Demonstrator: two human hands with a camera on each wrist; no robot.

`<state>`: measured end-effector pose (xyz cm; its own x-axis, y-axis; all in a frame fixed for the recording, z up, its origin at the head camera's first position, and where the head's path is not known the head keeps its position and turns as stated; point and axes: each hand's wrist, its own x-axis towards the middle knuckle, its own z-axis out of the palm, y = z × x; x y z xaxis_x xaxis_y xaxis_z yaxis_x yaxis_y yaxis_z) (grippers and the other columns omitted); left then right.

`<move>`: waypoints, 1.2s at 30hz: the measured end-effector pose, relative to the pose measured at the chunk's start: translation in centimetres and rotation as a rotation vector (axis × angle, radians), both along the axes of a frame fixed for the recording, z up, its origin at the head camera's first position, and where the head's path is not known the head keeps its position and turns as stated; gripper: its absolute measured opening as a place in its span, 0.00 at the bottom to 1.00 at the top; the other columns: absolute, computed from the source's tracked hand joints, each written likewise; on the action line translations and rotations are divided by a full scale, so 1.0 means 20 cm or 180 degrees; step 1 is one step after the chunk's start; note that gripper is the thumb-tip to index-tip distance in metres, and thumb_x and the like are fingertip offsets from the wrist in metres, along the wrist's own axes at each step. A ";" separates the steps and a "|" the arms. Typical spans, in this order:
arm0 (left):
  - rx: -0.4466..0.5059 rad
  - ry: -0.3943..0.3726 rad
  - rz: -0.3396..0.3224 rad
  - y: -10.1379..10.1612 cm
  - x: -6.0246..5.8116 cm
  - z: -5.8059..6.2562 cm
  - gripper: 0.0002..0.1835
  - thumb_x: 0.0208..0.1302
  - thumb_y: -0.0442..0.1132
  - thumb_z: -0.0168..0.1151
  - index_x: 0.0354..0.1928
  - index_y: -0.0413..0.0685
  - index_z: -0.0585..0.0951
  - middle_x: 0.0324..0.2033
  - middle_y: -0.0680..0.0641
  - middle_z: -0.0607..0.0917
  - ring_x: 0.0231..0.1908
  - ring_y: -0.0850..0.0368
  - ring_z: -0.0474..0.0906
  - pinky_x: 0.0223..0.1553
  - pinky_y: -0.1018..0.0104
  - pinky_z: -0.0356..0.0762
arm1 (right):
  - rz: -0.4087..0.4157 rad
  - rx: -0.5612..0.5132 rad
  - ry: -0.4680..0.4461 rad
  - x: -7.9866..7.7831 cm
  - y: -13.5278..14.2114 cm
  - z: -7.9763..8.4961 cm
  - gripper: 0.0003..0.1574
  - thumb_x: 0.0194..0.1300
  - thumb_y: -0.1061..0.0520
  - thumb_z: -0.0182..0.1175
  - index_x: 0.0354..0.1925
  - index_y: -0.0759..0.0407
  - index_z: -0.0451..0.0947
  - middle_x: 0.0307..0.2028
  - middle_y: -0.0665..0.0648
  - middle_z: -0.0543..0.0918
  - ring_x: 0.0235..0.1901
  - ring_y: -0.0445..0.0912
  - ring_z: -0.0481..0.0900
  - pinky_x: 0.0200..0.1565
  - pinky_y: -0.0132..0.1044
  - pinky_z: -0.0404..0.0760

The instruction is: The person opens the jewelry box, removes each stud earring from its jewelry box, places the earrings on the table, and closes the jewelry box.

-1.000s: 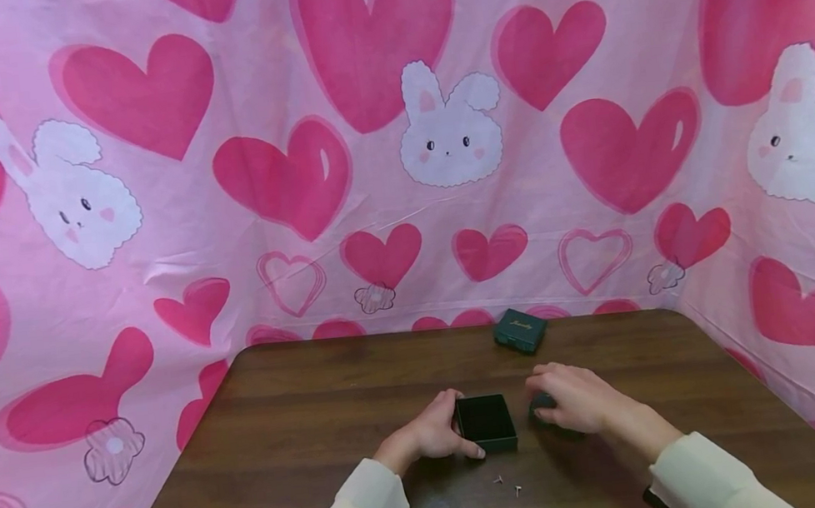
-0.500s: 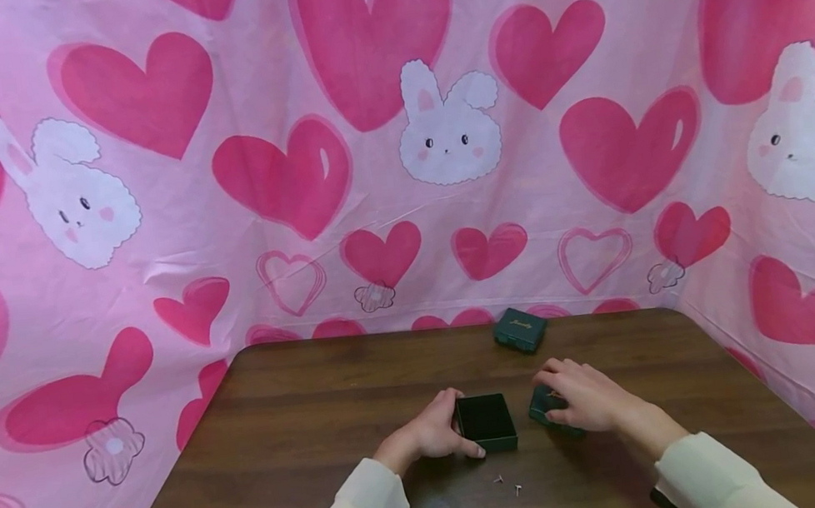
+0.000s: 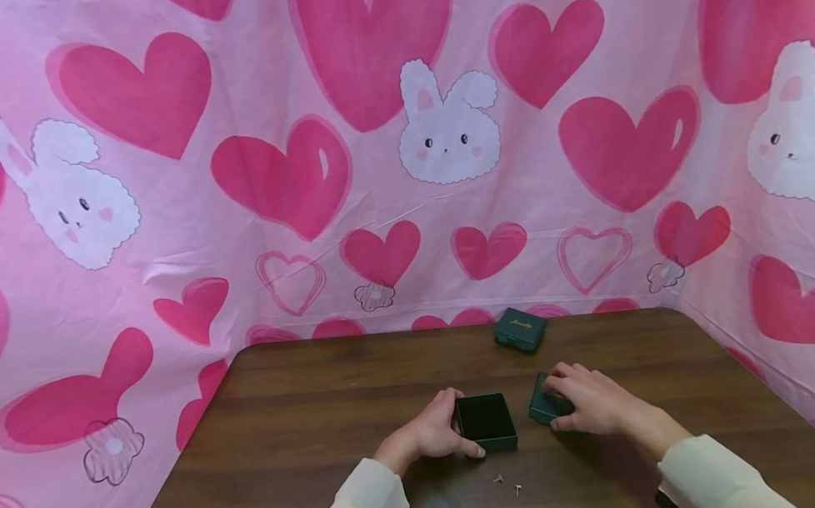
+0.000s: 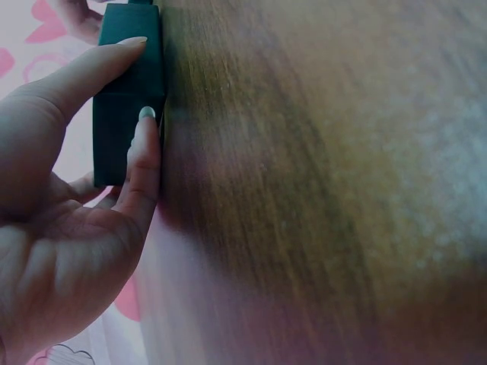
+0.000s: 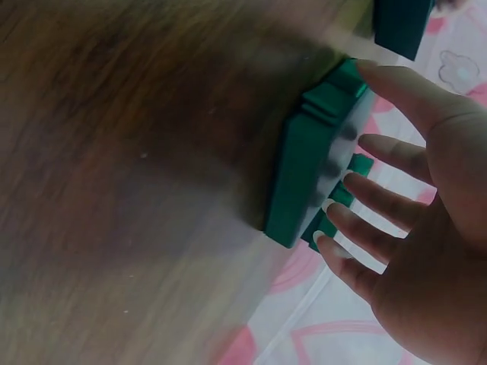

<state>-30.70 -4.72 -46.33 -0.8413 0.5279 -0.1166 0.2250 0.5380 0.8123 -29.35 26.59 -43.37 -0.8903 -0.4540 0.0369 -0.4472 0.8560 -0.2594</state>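
R hand (image 3: pixel 596 398) has shifted a bit toward the tbl's (image 3: pixel 305 416) R edge vs. earlier, baring more of the green box (image 3: pixel 543 408) under it; fingers spread loosely, tips at the box top, firm contact unclear. L hand (image 3: pixel 438 428) hasn't moved, clamped on the L side of the open box (image 3: pixel 496 446), thumb at its front L corner. Hands apart, open box btwn them. Two tiny bits (image 3: pixel 518 489) lie nearer tbl's front edge; lettered box (image 3: pixel 520 330) nr far edge.
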 end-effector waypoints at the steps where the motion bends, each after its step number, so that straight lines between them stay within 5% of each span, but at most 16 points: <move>1: 0.0001 0.0000 0.0001 0.00 0.00 0.00 0.35 0.52 0.38 0.81 0.57 0.50 0.68 0.47 0.50 0.72 0.46 0.53 0.72 0.50 0.54 0.75 | -0.0020 0.0001 0.0000 0.00 0.00 -0.01 0.33 0.56 0.42 0.76 0.55 0.55 0.81 0.57 0.60 0.77 0.54 0.57 0.75 0.58 0.62 0.73; 17: -0.0028 0.0000 -0.0006 0.00 0.00 0.00 0.37 0.52 0.39 0.81 0.59 0.48 0.68 0.47 0.49 0.72 0.45 0.53 0.72 0.48 0.56 0.74 | -0.0221 0.0085 -0.0116 -0.03 0.04 -0.06 0.52 0.54 0.35 0.76 0.65 0.65 0.73 0.60 0.66 0.75 0.57 0.62 0.75 0.59 0.66 0.70; 36: -0.0029 0.0030 0.0024 0.00 0.01 0.01 0.37 0.52 0.38 0.82 0.59 0.48 0.68 0.46 0.50 0.72 0.44 0.53 0.72 0.48 0.56 0.74 | -0.0270 0.0024 -0.0203 -0.05 0.04 -0.04 0.56 0.53 0.33 0.75 0.66 0.66 0.71 0.60 0.66 0.75 0.58 0.60 0.75 0.57 0.64 0.75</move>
